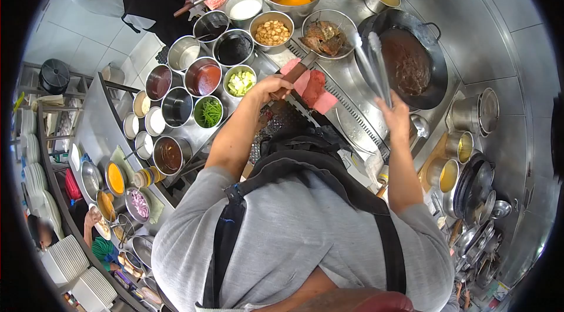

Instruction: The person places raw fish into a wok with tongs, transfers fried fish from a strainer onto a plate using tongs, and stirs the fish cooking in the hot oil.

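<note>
we see the left hand (276,86) closed around a brown handle (292,79) beside pink cloths (326,102), its far end near a round metal vessel (310,25) of browned, uneven pieces (325,39). the right hand (396,114) grips long silver tongs (380,68), 2 arms spread, at the edge of a black wok (439,66) holding dark brown liquid (405,53).

Steel counter (97,127), round metal pots (186,148) clustered on top
</note>
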The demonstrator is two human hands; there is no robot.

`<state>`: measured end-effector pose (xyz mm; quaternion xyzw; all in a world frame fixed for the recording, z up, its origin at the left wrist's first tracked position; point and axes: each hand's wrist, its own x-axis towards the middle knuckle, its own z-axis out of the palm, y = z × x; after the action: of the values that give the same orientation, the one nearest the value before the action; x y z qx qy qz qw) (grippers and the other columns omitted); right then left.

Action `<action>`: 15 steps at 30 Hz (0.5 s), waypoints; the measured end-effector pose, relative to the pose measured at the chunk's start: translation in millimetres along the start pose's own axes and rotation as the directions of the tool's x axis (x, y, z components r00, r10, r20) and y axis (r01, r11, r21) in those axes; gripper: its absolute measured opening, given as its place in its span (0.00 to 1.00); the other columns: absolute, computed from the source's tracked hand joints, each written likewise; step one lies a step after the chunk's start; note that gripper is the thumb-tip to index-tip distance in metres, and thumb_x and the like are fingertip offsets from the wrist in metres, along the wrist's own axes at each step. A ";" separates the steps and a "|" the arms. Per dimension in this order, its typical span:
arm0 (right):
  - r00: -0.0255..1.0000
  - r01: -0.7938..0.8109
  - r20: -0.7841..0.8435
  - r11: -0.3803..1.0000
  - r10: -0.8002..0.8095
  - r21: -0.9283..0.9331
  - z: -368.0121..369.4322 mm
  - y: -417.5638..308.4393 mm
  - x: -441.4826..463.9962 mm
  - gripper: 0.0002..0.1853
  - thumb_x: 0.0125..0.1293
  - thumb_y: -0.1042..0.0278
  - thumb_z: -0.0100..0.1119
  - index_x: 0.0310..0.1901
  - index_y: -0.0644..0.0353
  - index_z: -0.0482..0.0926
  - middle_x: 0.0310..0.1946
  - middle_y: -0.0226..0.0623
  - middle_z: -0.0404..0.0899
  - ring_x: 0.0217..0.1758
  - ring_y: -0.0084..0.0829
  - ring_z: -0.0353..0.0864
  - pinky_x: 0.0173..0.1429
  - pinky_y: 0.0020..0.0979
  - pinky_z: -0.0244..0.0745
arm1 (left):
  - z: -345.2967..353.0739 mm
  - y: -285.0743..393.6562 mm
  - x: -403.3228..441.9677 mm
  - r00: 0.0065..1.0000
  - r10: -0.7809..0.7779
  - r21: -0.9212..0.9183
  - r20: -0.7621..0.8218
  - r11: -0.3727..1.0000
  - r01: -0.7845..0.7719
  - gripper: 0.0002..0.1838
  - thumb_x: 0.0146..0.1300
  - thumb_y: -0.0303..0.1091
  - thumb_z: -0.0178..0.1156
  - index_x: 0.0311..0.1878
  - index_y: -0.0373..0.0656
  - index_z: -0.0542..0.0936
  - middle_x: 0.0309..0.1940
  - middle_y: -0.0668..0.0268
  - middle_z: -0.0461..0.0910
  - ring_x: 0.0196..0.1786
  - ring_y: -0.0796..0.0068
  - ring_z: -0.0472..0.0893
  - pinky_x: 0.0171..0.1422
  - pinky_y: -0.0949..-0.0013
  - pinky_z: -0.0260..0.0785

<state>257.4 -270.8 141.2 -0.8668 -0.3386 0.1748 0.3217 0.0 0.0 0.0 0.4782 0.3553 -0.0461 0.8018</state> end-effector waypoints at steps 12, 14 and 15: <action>0.996 -0.083 -0.027 0.990 0.081 -0.116 79.9 11.2 -45.4 0.22 0.60 0.54 0.61 0.45 0.67 0.78 0.34 0.61 0.80 0.42 0.57 0.79 0.47 0.46 0.73 | -21.2 -33.5 -33.1 0.965 0.036 0.156 -0.259 0.988 0.005 0.22 0.59 0.37 0.62 0.56 0.41 0.74 0.33 0.71 0.79 0.32 0.79 0.78 0.32 0.74 0.69; 0.996 -0.079 -0.039 0.986 0.075 -0.146 80.4 7.5 -51.5 0.22 0.60 0.54 0.61 0.45 0.68 0.78 0.34 0.61 0.80 0.43 0.57 0.79 0.47 0.46 0.73 | -22.8 -47.6 -41.1 0.936 0.041 0.158 -0.349 0.987 0.015 0.25 0.57 0.38 0.63 0.57 0.40 0.73 0.38 0.69 0.79 0.40 0.77 0.78 0.39 0.72 0.71; 0.997 -0.074 -0.044 0.981 0.068 -0.179 79.0 7.8 -55.7 0.22 0.60 0.54 0.61 0.45 0.68 0.78 0.34 0.60 0.80 0.43 0.57 0.79 0.47 0.47 0.73 | -25.5 -57.3 -43.4 0.938 0.051 0.158 -0.342 0.987 0.004 0.25 0.57 0.38 0.63 0.57 0.40 0.73 0.38 0.69 0.79 0.40 0.77 0.78 0.39 0.72 0.71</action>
<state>180.5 -279.4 82.8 -0.9070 -0.3157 0.1386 0.2418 -69.4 -22.0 -22.9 0.5443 0.4798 0.0205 0.6878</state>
